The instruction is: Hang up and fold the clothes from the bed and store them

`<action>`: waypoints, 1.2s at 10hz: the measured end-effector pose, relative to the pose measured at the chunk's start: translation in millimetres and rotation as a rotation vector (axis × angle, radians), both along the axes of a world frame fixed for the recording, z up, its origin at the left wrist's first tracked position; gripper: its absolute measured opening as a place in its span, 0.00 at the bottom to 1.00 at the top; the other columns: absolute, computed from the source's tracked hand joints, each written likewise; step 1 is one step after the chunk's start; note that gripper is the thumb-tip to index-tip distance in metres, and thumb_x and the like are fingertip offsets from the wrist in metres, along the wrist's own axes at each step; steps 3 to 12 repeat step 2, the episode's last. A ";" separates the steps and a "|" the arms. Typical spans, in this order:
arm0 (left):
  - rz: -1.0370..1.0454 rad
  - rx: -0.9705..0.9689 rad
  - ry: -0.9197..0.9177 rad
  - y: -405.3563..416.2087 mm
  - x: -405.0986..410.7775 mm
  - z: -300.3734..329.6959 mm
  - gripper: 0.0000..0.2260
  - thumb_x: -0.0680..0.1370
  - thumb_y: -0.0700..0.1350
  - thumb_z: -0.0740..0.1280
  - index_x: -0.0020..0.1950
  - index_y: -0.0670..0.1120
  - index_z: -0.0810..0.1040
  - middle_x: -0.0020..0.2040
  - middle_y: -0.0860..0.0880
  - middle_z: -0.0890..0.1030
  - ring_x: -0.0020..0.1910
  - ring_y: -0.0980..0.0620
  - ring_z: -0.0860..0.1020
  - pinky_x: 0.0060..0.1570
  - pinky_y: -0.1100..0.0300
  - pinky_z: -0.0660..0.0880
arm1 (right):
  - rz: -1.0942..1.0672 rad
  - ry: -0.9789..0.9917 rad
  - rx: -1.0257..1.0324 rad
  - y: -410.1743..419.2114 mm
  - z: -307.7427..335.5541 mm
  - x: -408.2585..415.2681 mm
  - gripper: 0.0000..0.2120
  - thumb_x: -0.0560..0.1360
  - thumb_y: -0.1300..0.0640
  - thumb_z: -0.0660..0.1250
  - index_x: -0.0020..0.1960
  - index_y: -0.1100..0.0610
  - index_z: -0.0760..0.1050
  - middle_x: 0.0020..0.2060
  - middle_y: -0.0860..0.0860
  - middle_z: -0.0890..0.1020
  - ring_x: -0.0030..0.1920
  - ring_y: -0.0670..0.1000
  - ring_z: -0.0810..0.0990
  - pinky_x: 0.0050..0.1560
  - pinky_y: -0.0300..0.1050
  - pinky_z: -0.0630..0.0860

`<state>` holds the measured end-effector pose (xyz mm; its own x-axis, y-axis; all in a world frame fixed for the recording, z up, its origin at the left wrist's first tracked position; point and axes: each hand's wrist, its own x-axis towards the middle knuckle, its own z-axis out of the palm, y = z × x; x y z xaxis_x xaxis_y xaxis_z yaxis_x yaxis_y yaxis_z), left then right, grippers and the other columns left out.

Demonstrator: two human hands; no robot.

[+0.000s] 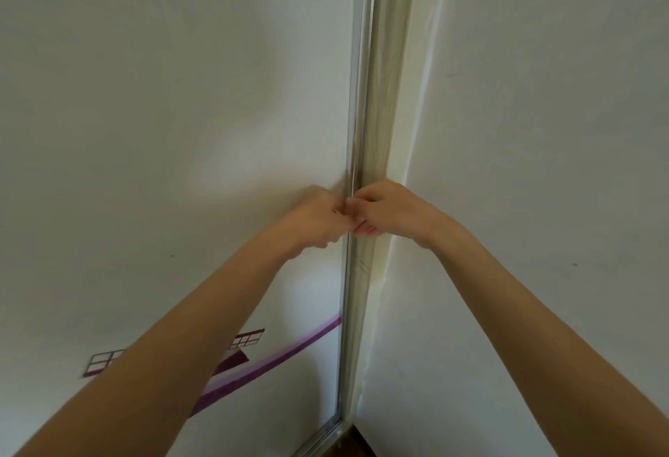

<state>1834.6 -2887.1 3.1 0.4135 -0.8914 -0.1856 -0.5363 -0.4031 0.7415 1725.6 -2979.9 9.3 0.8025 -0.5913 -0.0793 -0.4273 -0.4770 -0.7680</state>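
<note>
A white sliding wardrobe door [181, 112] with a silver metal edge [356, 94] fills the left of the view. My left hand [318, 219] and my right hand [383, 212] meet at that edge, both with fingers curled round it at about mid-height. The door stands against the pale wood-grain frame [380, 112] in the corner. No clothes and no bed are in view.
A plain white wall [543, 166] runs along the right. A purple stripe and small window-pattern decals [253, 359] mark the lower part of the door. A strip of dark floor [347, 445] shows at the bottom by the door track.
</note>
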 end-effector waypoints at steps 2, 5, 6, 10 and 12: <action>-0.210 0.044 0.254 33.4 18.6 9.2 0.13 0.78 0.53 0.67 0.60 0.49 0.77 0.56 0.52 0.82 0.56 0.54 0.80 0.57 0.59 0.76 | 0.105 0.024 0.238 17.6 10.4 -37.6 0.12 0.82 0.51 0.62 0.56 0.55 0.82 0.54 0.49 0.85 0.57 0.44 0.81 0.60 0.39 0.76; -0.210 0.044 0.254 33.4 18.6 9.2 0.13 0.78 0.53 0.67 0.60 0.49 0.77 0.56 0.52 0.82 0.56 0.54 0.80 0.57 0.59 0.76 | 0.105 0.024 0.238 17.6 10.4 -37.6 0.12 0.82 0.51 0.62 0.56 0.55 0.82 0.54 0.49 0.85 0.57 0.44 0.81 0.60 0.39 0.76; -0.210 0.044 0.254 33.4 18.6 9.2 0.13 0.78 0.53 0.67 0.60 0.49 0.77 0.56 0.52 0.82 0.56 0.54 0.80 0.57 0.59 0.76 | 0.105 0.024 0.238 17.6 10.4 -37.6 0.12 0.82 0.51 0.62 0.56 0.55 0.82 0.54 0.49 0.85 0.57 0.44 0.81 0.60 0.39 0.76; -0.210 0.044 0.254 33.4 18.6 9.2 0.13 0.78 0.53 0.67 0.60 0.49 0.77 0.56 0.52 0.82 0.56 0.54 0.80 0.57 0.59 0.76 | 0.105 0.024 0.238 17.6 10.4 -37.6 0.12 0.82 0.51 0.62 0.56 0.55 0.82 0.54 0.49 0.85 0.57 0.44 0.81 0.60 0.39 0.76; -0.210 0.044 0.254 33.4 18.6 9.2 0.13 0.78 0.53 0.67 0.60 0.49 0.77 0.56 0.52 0.82 0.56 0.54 0.80 0.57 0.59 0.76 | 0.105 0.024 0.238 17.6 10.4 -37.6 0.12 0.82 0.51 0.62 0.56 0.55 0.82 0.54 0.49 0.85 0.57 0.44 0.81 0.60 0.39 0.76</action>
